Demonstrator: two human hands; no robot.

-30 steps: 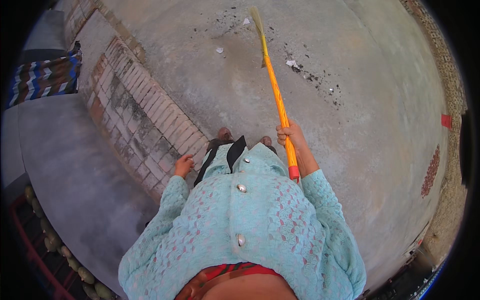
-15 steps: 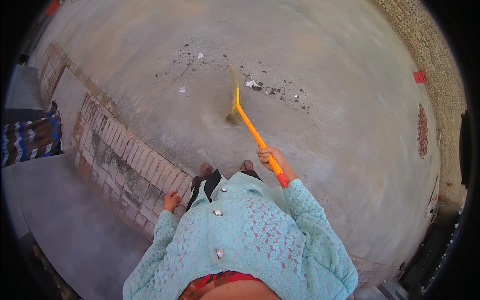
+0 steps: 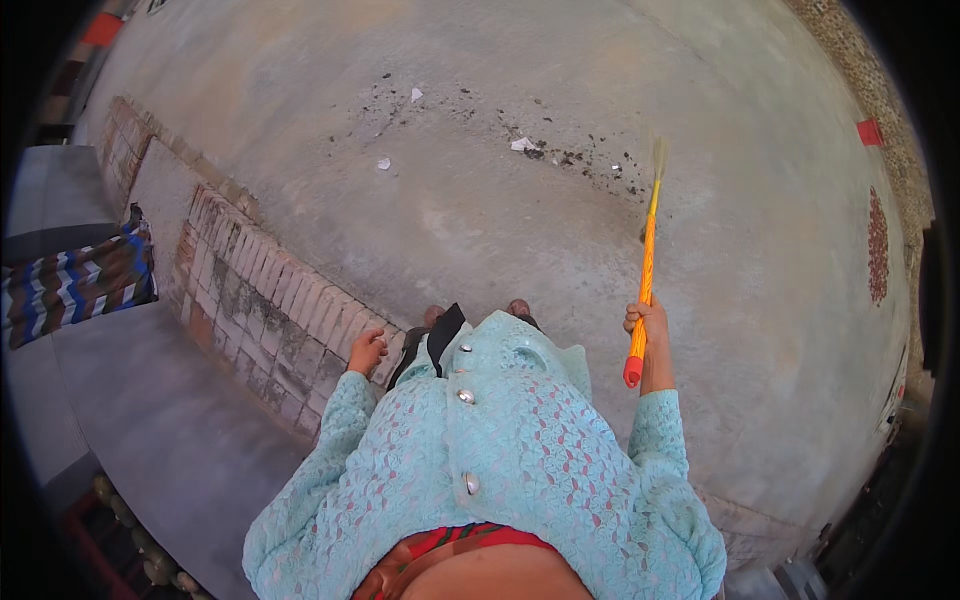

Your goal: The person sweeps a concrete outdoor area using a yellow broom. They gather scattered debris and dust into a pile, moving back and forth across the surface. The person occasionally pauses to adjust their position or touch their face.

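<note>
Broom point(image 3: 648, 255) between 2 and 3 o'clock; right hand point(image 3: 650, 321) wrapped round handle point(image 3: 646, 277) near red end point(image 3: 633, 373) (sound hold); likely light, shaft stiff, bristles point(image 3: 659, 158) springy; left hand point(image 3: 368, 351), 8 o'clock, loosely curled, empty

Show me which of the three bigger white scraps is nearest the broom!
The right-hand white scrap, beside dark crumbs; the top-left scrap and lower-left scrap both lie farther from the broom.
</note>
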